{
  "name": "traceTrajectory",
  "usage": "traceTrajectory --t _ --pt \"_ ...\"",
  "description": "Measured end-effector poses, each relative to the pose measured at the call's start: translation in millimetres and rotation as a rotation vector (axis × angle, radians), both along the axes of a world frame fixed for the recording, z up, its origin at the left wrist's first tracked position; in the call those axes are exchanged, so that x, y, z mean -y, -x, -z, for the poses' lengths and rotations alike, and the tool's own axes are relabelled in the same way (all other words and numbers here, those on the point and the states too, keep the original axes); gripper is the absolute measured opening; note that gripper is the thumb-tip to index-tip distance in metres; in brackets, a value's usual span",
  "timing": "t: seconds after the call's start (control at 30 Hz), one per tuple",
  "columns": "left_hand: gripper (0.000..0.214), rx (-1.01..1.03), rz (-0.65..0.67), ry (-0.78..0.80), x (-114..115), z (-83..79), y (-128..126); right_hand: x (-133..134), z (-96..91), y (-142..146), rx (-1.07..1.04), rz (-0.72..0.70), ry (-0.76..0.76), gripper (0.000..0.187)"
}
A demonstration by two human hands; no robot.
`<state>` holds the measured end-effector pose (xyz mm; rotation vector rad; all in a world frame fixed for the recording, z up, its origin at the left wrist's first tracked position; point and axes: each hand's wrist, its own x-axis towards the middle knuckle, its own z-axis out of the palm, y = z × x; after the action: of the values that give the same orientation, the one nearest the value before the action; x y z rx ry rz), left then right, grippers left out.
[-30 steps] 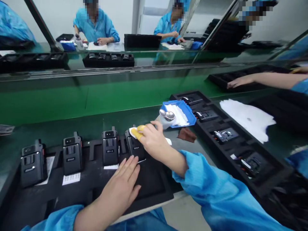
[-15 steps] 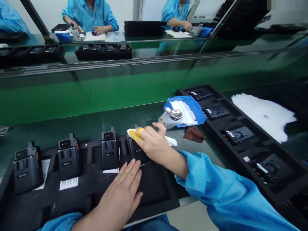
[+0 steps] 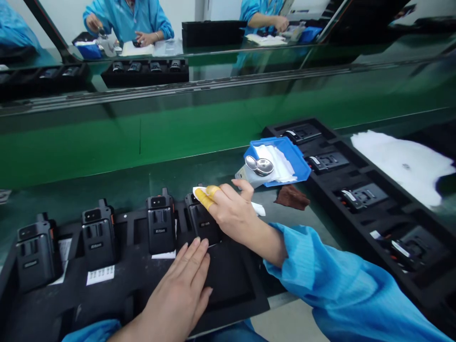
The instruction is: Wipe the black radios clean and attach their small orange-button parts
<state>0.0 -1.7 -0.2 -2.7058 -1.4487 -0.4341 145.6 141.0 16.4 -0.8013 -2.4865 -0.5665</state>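
Observation:
My right hand, with yellow finger cots on two fingers, presses a white cloth against the upper part of a black two-way radio. More of the cloth sticks out behind the hand. That radio stands at the right end of a black foam tray. My left hand lies flat, fingers stretched out, its fingertips at the radio's lower edge. Further left in the tray stand three similar radios: one close by, another, and one at the far left. White label slips lie under them.
A blue bin of white cloths stands behind my right hand, with a metal-topped dispenser bottle beside it. A brown cloth lies near. On the right, a second foam tray holds several devices. Co-workers in blue sit behind a glass partition.
The view has shifted slightly. My right hand and the cloth stay on the radio's top, with only a small movement. My left hand keeps its place. A co-worker's hand has risen to a bottle.

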Motion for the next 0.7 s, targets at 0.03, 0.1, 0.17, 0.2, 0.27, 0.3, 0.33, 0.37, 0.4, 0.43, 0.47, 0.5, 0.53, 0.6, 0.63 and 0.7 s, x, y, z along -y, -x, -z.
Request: traceTrajectory --t 0.03,0.1,0.17,0.2,0.27,0.3,0.33,0.37,0.4,0.43,0.47,0.5,0.53,0.6,0.63,0.7 --pt "0.038 0.0 0.001 -0.002 -0.2 -0.4 -0.1 0.4 0.4 -2.7 -0.002 0.01 0.003 0.022" --pt "0.038 -0.004 0.006 -0.004 -0.8 -0.8 -0.1 1.7 1.6 -7.3 -0.003 0.021 0.003 0.023" --pt "0.037 -0.01 0.011 -0.004 -1.1 -0.7 0.1 1.9 2.4 -11.1 -0.003 0.025 -0.008 0.023" --pt "0.037 -0.013 0.013 -0.003 -1.0 -0.5 0.2 1.3 2.5 -13.0 0.0 0.033 -0.013 0.023" --pt "0.037 -0.016 0.016 0.0 -0.7 0.2 0.5 -1.3 1.2 -17.3 0.006 0.066 -0.022 0.023" --pt "0.037 -0.014 0.014 0.001 -0.6 0.3 0.7 -2.8 0.0 -19.4 0.005 0.087 -0.028 0.024" --pt "0.037 -0.011 0.013 0.002 -0.4 0.4 0.8 -3.9 -1.7 -21.2 -0.002 0.107 -0.034 0.025" --pt "0.037 -0.006 0.011 0.002 -0.3 0.2 0.9 -4.5 -3.4 -22.3 -0.016 0.116 -0.038 0.026" --pt "0.037 -0.002 0.012 0.003 -0.3 -0.1 1.0 -4.3 -4.9 -22.6 -0.031 0.109 -0.034 0.026" --pt "0.037 0.003 0.013 0.003 -0.4 -0.5 1.1 -3.5 -6.2 -21.9 -0.042 0.083 -0.022 0.025" --pt "0.037 0.008 0.015 0.003 -0.5 -1.0 1.1 -2.2 -7.0 -20.5 -0.049 0.044 -0.003 0.025" --pt "0.036 0.011 0.016 0.003 -0.6 -1.3 1.2 -0.9 -7.2 -18.5 -0.048 -0.003 0.019 0.024" --pt "0.036 0.014 0.016 0.003 -0.6 -1.4 1.2 0.1 -7.1 -16.7 -0.04 -0.047 0.043 0.023" --pt "0.036 0.014 0.013 0.008 -0.5 -1.0 1.2 -0.5 -6.4 -15.5 -0.014 -0.103 0.078 0.022" --pt "0.037 0.012 0.01 0.015 -0.3 -0.7 1.0 -2.0 -6.2 -17.0 0.001 -0.107 0.086 0.021" --pt "0.037 0.007 0.006 0.027 0.1 0.1 0.3 -6.1 -6.6 -24.1 0.038 -0.067 0.089 0.023"
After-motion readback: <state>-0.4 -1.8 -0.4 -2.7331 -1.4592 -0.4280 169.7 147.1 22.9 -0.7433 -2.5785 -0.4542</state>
